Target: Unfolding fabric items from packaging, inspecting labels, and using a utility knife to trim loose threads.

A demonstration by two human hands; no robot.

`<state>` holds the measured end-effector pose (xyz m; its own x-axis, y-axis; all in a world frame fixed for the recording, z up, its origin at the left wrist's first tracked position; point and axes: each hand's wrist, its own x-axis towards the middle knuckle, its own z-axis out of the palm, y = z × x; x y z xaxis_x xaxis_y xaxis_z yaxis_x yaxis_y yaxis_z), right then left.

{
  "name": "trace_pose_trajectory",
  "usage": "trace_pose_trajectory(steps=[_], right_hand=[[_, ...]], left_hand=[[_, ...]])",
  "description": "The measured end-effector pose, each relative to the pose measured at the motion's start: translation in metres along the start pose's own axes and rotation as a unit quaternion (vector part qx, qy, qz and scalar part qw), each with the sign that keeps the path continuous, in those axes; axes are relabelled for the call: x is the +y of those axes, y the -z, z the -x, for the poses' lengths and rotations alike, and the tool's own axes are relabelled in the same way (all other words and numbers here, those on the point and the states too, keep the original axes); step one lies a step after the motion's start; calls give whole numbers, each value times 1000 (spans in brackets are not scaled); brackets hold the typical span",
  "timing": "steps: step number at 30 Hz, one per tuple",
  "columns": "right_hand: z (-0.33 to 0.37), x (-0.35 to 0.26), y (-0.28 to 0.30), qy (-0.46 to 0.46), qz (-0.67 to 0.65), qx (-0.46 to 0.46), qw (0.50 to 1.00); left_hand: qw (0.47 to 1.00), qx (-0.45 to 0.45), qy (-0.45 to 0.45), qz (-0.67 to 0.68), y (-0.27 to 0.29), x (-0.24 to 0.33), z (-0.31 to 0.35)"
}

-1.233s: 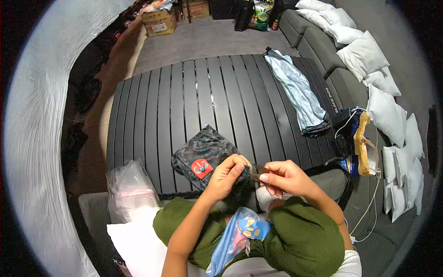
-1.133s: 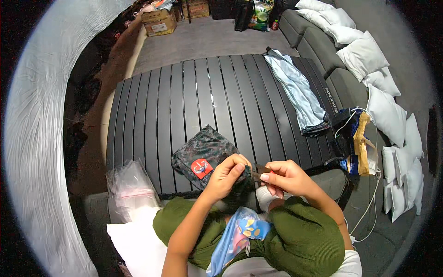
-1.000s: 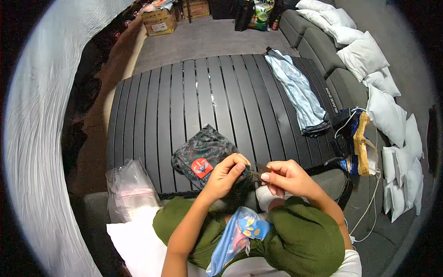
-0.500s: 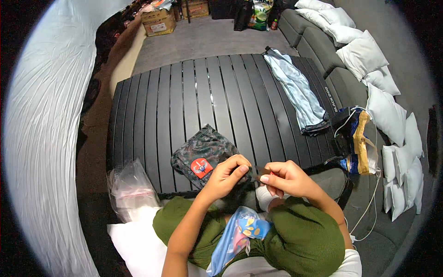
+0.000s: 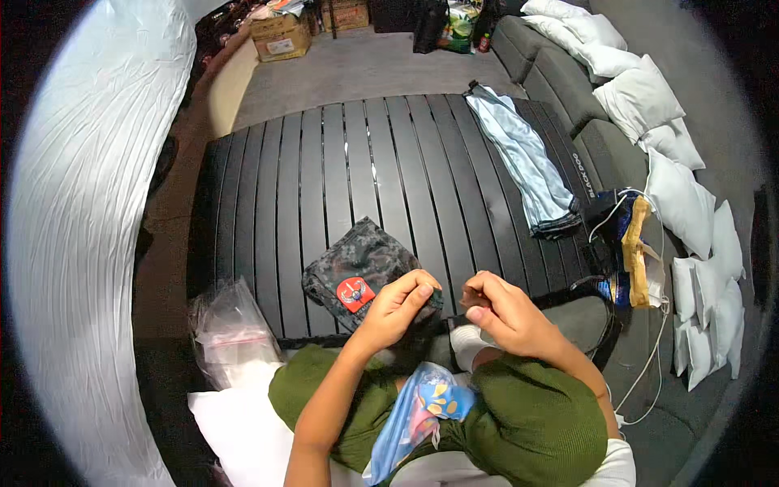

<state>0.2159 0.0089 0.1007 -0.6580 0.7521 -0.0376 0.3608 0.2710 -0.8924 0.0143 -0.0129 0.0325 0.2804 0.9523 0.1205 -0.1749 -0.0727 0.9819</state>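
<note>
A folded dark camouflage cloth [image 5: 333, 276] with a red emblem patch [image 5: 355, 294] lies at the near edge of the black slatted table. Over its right corner is my left hand [image 5: 389, 312], thumb pressed to the fingers, closed on that corner; the exact grip is partly hidden. My right hand [image 5: 511, 316] hovers a short gap to the right, fingers curled in toward the thumb. Whatever it holds, if anything, is hidden. Across my lap, between green-clothed knees, rests a blue patterned cloth [image 5: 414, 414].
Clear plastic bags [image 5: 235, 337] lie left of the camouflage cloth. A long light-blue cloth [image 5: 519, 158] stretches along the right of the black slatted table [image 5: 268, 203]. Beyond are a grey sofa [image 5: 560, 89] with white pillows [image 5: 641, 97], a blue-yellow bag [image 5: 633, 252] and white cables [image 5: 649, 365].
My right hand has drawn slightly right, away from my left. The thin dark flat piece that showed between my hands is out of sight. My left hand has barely moved.
</note>
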Motion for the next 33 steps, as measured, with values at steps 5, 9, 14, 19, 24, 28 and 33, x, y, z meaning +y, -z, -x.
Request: trace_pose_trajectory(steps=[5,9,14,19,24,28,33], right_hand=[[-2,-2,-2,29,161,24,986],[-1,1,-4,49,182,55,981],[-3,4,-8,87,199,91,972],[-4,2,-7,110,214,97,966],[-4,3,-6,119,230,101,961],[-5,3,-6,124,237,99,958],[-6,6,-7,143,239,105,955]], left_hand=[[999,5,31,-8,1,0,1],[1000,3,20,-19,2,-2,0],[1000,9,6,-22,2,-4,0],[1000,9,11,-20,1,-2,0],[1000,6,24,-17,0,-1,-1],[1000,4,21,-19,1,-3,0],[999,-4,34,-9,0,-2,0]])
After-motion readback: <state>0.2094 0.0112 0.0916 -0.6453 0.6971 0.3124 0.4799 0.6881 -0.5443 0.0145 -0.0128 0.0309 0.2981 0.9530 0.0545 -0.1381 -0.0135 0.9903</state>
